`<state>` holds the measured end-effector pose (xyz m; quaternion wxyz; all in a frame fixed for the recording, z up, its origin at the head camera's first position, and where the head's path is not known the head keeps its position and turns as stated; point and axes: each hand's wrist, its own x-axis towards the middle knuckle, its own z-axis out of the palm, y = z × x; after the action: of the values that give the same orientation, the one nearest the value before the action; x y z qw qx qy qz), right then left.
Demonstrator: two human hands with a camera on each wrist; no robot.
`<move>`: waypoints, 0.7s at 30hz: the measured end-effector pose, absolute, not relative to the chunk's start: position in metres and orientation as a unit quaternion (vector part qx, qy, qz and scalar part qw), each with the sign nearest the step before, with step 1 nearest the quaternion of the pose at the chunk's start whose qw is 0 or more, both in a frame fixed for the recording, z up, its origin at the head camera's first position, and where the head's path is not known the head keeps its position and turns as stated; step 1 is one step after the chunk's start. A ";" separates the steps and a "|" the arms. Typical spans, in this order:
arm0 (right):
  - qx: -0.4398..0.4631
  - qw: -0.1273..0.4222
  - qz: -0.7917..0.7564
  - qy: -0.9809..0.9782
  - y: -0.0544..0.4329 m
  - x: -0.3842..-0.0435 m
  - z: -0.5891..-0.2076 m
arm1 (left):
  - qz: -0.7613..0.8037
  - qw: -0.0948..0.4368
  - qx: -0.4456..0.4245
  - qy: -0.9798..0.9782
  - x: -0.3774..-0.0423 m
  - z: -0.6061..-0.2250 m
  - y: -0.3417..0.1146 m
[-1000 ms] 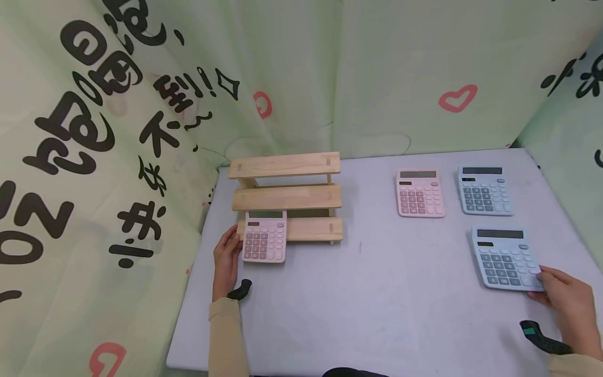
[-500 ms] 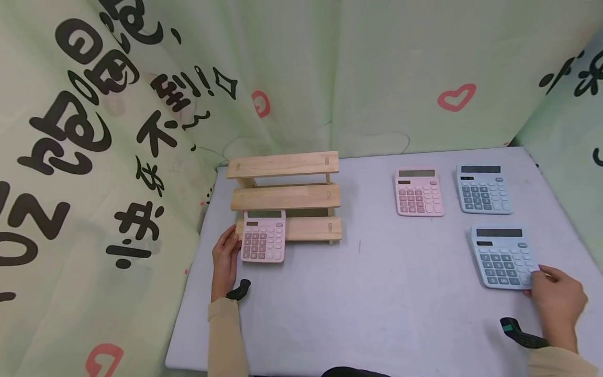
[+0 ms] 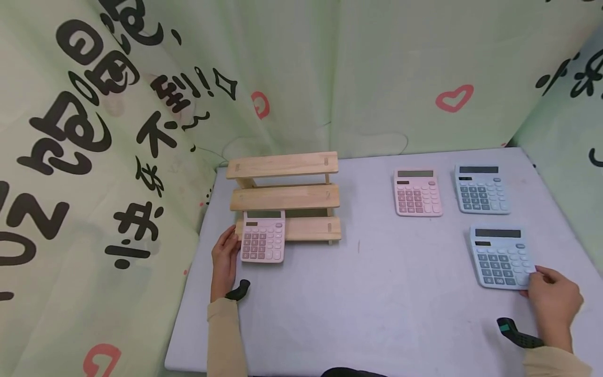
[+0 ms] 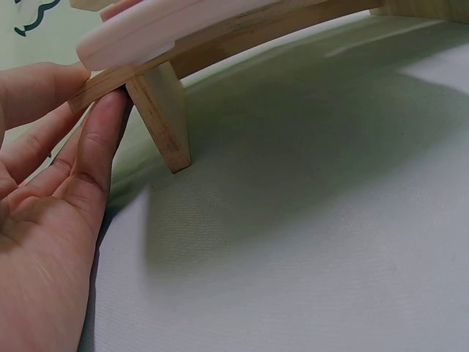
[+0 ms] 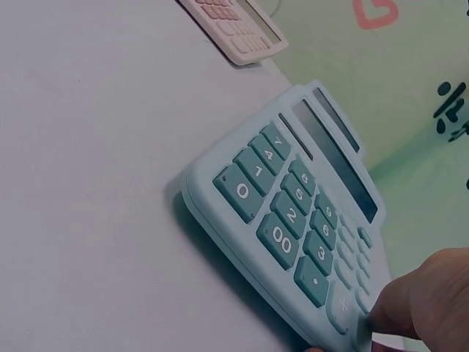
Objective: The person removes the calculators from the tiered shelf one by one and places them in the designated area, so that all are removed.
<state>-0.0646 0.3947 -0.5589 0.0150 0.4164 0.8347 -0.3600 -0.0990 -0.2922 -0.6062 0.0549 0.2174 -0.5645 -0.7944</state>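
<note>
In the head view my left hand (image 3: 225,259) is at the left end of a three-tier wooden shelf (image 3: 285,198). The left wrist view shows thumb and fingers pinching the end of its lowest plank (image 4: 110,86). A pink calculator (image 3: 263,241) leans on that plank, its lower part jutting out in front. On the right, my right hand (image 3: 555,301) pinches the lower right corner of a light blue calculator (image 3: 501,256), thumb on top. In the right wrist view this calculator (image 5: 286,213) has its near edge slightly above the table; some fingers are hidden beneath.
Behind the held calculator lie a second pink calculator (image 3: 417,192) and another blue one (image 3: 482,189). The white table (image 3: 367,309) meets a green printed curtain (image 3: 377,78) at the back and left. A dark object (image 3: 353,372) shows at the front edge.
My right hand has shifted left and turned a little, keeping its grip on the blue calculator's corner. The left hand and the shelf look unmoved.
</note>
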 end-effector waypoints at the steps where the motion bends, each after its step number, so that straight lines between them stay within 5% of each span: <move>1: 0.416 0.013 -0.361 0.835 0.395 -0.065 -0.559 | -0.795 0.056 0.218 -0.564 -0.099 -0.606 -0.292; 21: 0.417 0.005 -0.337 0.844 0.392 -0.063 -0.560 | -0.797 0.056 0.220 -0.560 -0.100 -0.606 -0.292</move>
<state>-0.0629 0.3922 -0.5600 0.0051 0.4174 0.8438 -0.3372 -0.0999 -0.2918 -0.6060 0.0559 0.2202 -0.5596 -0.7971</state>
